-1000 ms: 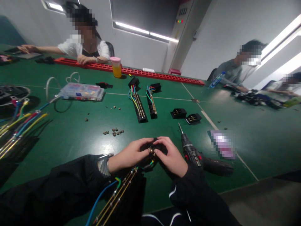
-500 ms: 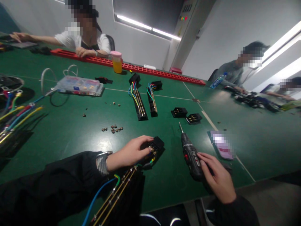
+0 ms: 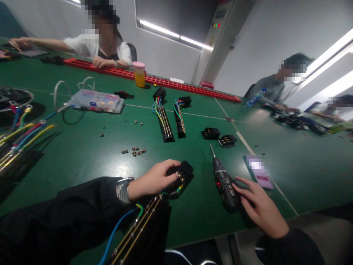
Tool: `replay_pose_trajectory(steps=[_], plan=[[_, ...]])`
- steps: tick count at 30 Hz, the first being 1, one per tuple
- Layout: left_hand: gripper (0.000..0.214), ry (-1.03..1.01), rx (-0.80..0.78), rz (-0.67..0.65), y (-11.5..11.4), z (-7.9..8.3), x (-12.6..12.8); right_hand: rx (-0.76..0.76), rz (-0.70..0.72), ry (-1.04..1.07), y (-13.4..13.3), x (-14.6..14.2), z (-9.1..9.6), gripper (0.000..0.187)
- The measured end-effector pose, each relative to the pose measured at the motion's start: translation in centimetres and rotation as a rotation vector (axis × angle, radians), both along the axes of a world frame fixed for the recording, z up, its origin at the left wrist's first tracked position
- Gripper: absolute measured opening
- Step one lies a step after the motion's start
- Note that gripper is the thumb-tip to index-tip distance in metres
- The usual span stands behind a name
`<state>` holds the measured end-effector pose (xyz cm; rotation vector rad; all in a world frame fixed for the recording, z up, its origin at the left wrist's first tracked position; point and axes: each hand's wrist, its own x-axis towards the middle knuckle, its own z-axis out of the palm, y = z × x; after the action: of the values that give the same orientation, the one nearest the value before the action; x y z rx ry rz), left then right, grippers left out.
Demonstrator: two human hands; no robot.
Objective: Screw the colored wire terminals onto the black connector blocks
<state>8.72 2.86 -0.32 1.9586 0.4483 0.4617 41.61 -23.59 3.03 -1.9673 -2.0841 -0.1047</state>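
Observation:
My left hand (image 3: 157, 177) is closed on a small black socket housing (image 3: 186, 168), its thumb over the metal contacts inside. Wires, one of them yellow-green, run from this housing toward a long black strip with brass rails (image 3: 146, 218), which lies below my left wrist and leaves the view at the bottom. A black cordless screwdriver (image 3: 224, 186) lies on the table, its bit pointing away from me. Just to its right is my right hand (image 3: 261, 208), fingers spread and nothing gripped; the fingertips are at the tool's side, and whether they touch it is hard to tell.
Small screws (image 3: 135, 151) lie in a loose group on the green table (image 3: 193, 228). Beyond are two wired strips (image 3: 165, 125), two black housings (image 3: 211, 133), a clear parts box (image 3: 96, 101) and a phone (image 3: 261, 176). Co-workers sit across the table.
My right hand has loosened from the screwdriver and drawn slightly right, its fingers spreading. My left hand stays on the socket housing. The view has shifted a little.

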Motion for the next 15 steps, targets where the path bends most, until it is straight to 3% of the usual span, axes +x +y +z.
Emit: replay_pose_trajectory(steps=[4,8,12,15], plan=[[0.043,0.005,0.008,0.005,0.0,0.0,0.0,-0.187,0.076,-0.032,0.7,1.4,0.6,0.064],[0.043,0.002,0.015,0.008,0.0,-0.2,0.1,-0.253,0.137,-0.119,3.4,1.3,0.6,0.094],[0.041,-0.007,0.025,0.009,0.1,-0.4,0.1,-0.29,0.134,-0.151,5.8,0.7,0.7,0.1],[0.041,-0.004,0.02,0.016,0.0,-0.2,0.1,-0.299,0.1,-0.178,6.1,-0.4,1.1,0.098]])
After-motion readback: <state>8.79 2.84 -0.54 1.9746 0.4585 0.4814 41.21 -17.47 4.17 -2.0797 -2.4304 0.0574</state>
